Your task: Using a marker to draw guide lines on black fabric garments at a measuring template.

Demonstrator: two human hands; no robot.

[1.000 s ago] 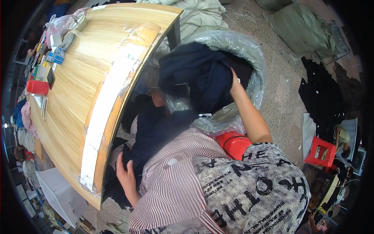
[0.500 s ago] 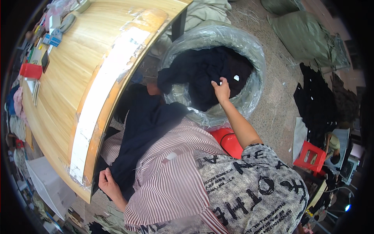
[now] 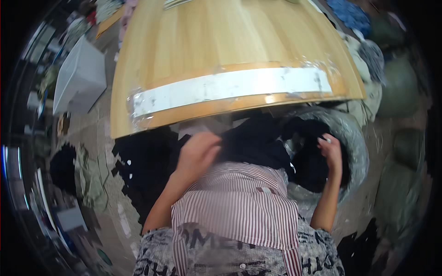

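Your left hand (image 3: 198, 154) is closed on the near end of the dark garment (image 3: 258, 145), bunching the cloth so it lifts as 1 piece. The picture is blurred there, so the exact grip is hard to read. Your right hand (image 3: 331, 152) is curled down into the same dark fabric where it sits inside the clear plastic bag (image 3: 357, 147). The garment stretches between both hands, just under the front edge of the wooden surface (image 3: 230, 55), over your striped apron (image 3: 239, 202).
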